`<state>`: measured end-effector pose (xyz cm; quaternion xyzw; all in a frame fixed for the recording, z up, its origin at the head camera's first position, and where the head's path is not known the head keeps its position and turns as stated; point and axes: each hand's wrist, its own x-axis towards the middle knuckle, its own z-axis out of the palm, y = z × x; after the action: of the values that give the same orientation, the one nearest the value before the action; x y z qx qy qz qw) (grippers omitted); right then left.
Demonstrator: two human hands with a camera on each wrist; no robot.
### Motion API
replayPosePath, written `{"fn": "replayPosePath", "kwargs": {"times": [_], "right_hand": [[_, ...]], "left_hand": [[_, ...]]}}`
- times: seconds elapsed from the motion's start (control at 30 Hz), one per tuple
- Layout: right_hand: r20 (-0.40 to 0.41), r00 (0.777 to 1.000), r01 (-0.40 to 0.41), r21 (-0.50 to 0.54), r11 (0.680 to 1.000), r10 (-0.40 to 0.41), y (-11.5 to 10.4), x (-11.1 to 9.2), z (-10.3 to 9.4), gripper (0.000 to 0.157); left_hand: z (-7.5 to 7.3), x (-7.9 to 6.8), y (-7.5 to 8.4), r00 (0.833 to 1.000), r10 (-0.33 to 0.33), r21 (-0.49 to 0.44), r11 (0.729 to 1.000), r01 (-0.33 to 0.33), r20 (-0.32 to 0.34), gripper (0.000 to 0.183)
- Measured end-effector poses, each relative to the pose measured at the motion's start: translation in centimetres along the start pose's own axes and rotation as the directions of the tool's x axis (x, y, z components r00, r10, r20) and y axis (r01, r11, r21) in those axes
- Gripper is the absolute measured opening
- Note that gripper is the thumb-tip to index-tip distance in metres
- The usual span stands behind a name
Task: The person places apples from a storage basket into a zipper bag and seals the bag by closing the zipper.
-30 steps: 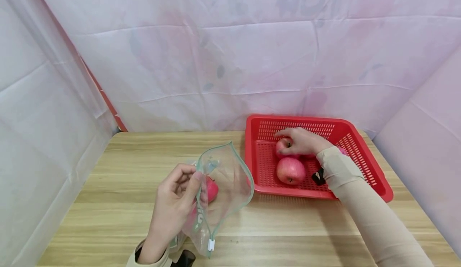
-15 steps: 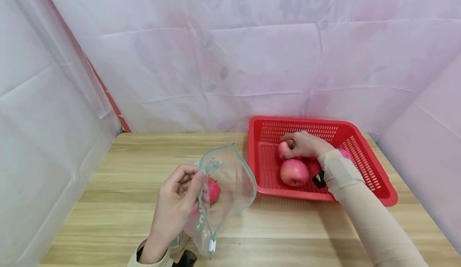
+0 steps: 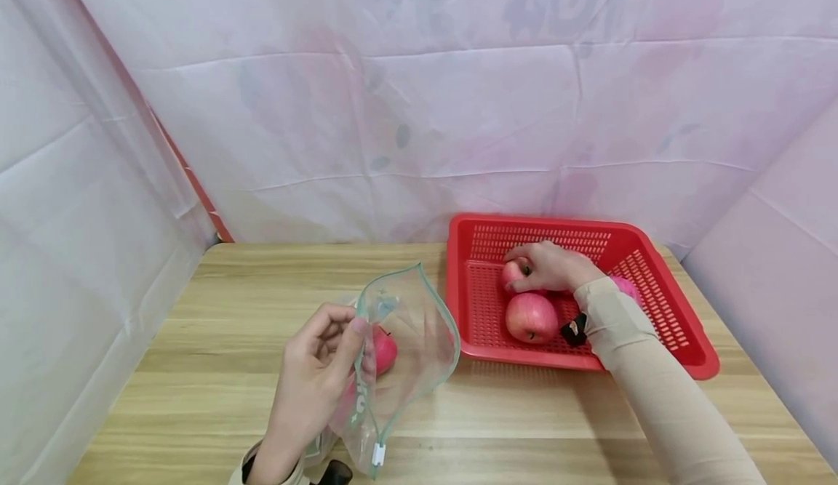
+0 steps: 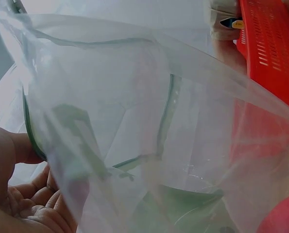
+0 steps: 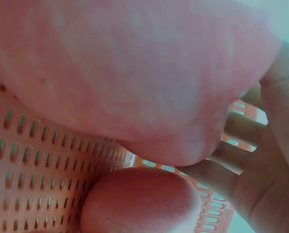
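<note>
My left hand (image 3: pixel 310 376) pinches the green-edged mouth of a clear slider zip bag (image 3: pixel 412 339) between thumb and fingers. The bag's mouth gapes toward the right, and its white slider (image 3: pixel 378 454) hangs at the lower end. A red apple (image 3: pixel 385 349) shows through the plastic, with more pink lower in the bag. Inside the red basket (image 3: pixel 524 357), my right hand (image 3: pixel 553 265) grips an apple (image 3: pixel 514 274), thumb on the near side and fingers behind. Directly in front of it lies a larger apple (image 3: pixel 532 318), which fills the top of the right wrist view.
Another apple (image 3: pixel 625 289) sits at the basket's right side, partly behind the forearm. The basket stands at the back right of the wooden table (image 3: pixel 249 310). Pale cloth walls (image 3: pixel 406 107) rise along the back and both sides.
The right fingers have settled lower around the apple in the basket. The left hand keeps its pinch on the bag, and the head view shifts slightly.
</note>
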<state>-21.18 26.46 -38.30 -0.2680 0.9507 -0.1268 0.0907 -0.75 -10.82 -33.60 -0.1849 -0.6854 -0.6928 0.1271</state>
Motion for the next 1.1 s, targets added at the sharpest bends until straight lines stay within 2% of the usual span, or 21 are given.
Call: {"fn": "replayPosePath", "kwargs": {"times": [0.13,0.4,0.63,0.87,1.1], "right_hand": [[-0.039,0.998,0.046,0.003,0.999,-0.046,0.2,-0.1,0.0,0.042],[-0.111,0.991,0.073,0.02,0.997,-0.071,0.0,-0.6,-0.6,0.044],[-0.14,0.989,0.049,0.035,0.998,-0.044,-0.9,-1.3,-1.9,0.044],[-0.175,0.982,0.064,-0.011,0.998,-0.065,-1.5,-1.7,-3.0,0.043],[-0.217,0.971,0.086,-0.059,0.994,-0.097,-2.2,-2.4,-4.0,0.043]], "left_hand": [[0.0,0.0,0.0,1.0,0.001,-0.003,1.0,-0.001,-0.003,0.008],[0.0,0.0,0.0,1.0,-0.006,-0.012,1.0,0.006,0.003,0.007],[0.0,-0.1,-0.1,1.0,0.005,-0.02,1.0,-0.005,0.006,0.007],[0.1,0.1,-0.2,0.999,0.027,-0.039,0.999,-0.026,0.02,0.008],[0.2,0.2,-0.3,1.0,-0.009,-0.043,0.999,0.01,0.021,0.007]]}}
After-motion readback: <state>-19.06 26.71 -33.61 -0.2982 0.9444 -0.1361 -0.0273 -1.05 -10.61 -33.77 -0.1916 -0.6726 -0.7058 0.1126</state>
